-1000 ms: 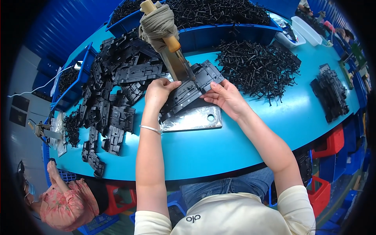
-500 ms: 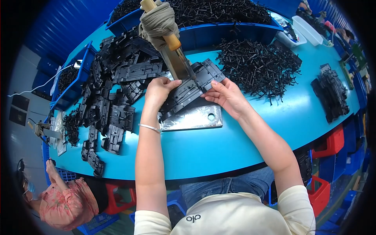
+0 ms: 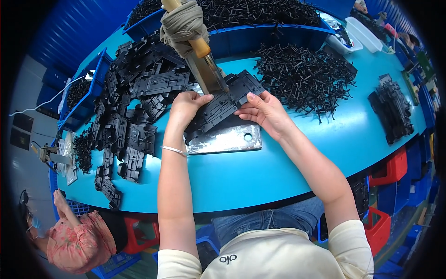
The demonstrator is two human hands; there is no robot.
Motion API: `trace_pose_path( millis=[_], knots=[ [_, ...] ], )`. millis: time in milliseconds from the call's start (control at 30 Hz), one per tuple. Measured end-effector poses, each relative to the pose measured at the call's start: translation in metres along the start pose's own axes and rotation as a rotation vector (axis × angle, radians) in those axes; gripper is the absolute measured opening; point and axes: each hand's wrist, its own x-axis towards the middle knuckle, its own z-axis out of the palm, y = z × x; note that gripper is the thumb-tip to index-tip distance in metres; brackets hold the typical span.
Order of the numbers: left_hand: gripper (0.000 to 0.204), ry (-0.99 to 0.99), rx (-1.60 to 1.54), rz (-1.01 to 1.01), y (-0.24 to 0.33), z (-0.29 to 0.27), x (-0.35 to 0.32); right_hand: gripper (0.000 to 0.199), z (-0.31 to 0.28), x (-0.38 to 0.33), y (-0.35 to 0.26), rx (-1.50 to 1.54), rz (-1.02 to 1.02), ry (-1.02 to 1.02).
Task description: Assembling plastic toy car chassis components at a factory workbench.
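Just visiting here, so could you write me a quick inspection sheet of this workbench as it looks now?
Surface: blue table, curved front edge.
Job's things: black plastic part lying over a metal plate, under a cloth-wrapped hanging tool.
Clutter: stacked black frames on the left; heap of small black pieces on the right; blue bins behind.
Hands: left hand and right hand both grip the part.
Cables: white cord at far left.
Surroundings: seated person in pink lower left.

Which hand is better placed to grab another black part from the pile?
Left, probably. The left hand grips the black plastic part on the side next to the pile of black parts; the right hand is on the far side.
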Motion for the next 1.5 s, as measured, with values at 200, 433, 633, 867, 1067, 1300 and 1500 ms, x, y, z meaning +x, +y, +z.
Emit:
trace_pose_path(
  millis=[200,433,633,867,1067,1300,1500],
  knots=[
    [0.035,0.003,-0.013,-0.013,0.0019,-0.0006,-0.0021,0.027,0.0002,0.0017,0.0008,0.013,0.000,-0.009],
    [0.033,-0.041,-0.066,-0.030,0.0006,0.0013,-0.0029,0.027,-0.0005,0.0021,-0.0007,0.031,0.027,0.002],
    [0.035,-0.005,0.042,-0.010,0.0001,0.0014,-0.0032,0.025,-0.0021,0.0035,0.0035,0.047,0.040,-0.001],
    [0.035,0.017,0.031,-0.009,0.0026,0.0012,-0.0049,0.023,-0.0020,0.0032,0.0022,0.057,0.005,-0.023],
    [0.035,0.017,0.039,-0.016,0.0050,0.0003,-0.0045,0.023,-0.0028,0.0040,0.0012,0.059,-0.001,-0.025],
    [0.036,0.018,0.023,-0.004,0.0004,0.0005,-0.0022,0.023,-0.0033,0.0045,0.0011,0.056,0.004,-0.028],
    [0.036,0.054,0.097,0.039,-0.0029,0.0037,-0.0022,0.022,-0.0089,0.0042,0.0008,0.031,0.036,-0.014]
  ],
)
